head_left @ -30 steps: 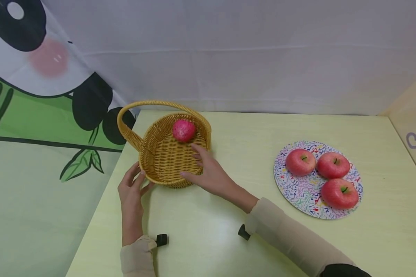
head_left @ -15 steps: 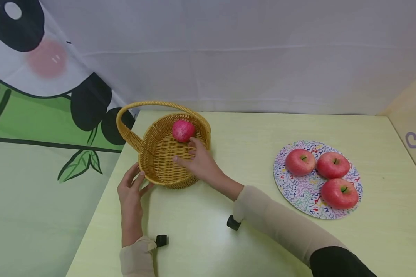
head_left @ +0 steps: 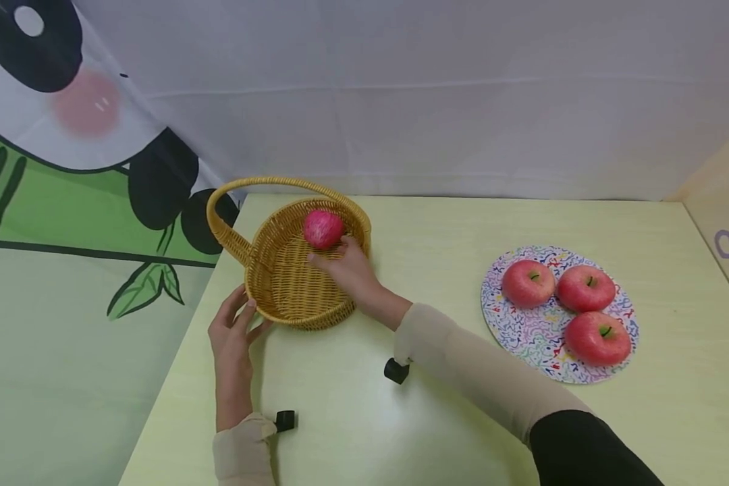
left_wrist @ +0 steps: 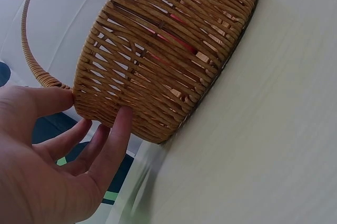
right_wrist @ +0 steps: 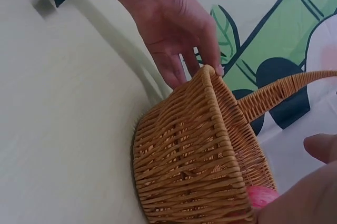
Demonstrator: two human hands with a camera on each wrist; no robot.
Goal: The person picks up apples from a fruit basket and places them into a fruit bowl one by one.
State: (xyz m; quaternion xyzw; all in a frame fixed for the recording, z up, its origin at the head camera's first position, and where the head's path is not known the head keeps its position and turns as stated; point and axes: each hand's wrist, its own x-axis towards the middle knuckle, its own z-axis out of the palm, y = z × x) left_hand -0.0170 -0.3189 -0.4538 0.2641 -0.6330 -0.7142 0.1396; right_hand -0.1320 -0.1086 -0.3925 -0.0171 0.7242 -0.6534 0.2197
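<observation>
A round wicker basket (head_left: pixel 298 283) with a tall arched handle sits at the table's left side. Inside, toward its back, lies a round, streaked pink-red fruit (head_left: pixel 323 229). My left hand (head_left: pixel 231 337) holds the basket at its near left side; in the left wrist view, one fingertip is at the rim and another finger (left_wrist: pixel 121 119) lies against the woven wall. My right hand (head_left: pixel 352 270) reaches over the right rim into the basket, thumb and fingers spread apart, fingertips right beside the fruit. In the right wrist view, only the fruit's edge (right_wrist: pixel 260 196) shows past the rim.
To the right, a plate with colourful squiggles (head_left: pixel 522 344) bears three red apples (head_left: pixel 598 339). A pale cloth wall (head_left: pixel 431 135) rises behind the table, and a printed cartoon cloth (head_left: pixel 85 216) hangs at the left. A side panel (head_left: pixel 723 202) borders the right.
My right hand has moved left and farther into the basket, bringing its fingertips up to the fruit. The left hand, basket and plate have stayed in place.
</observation>
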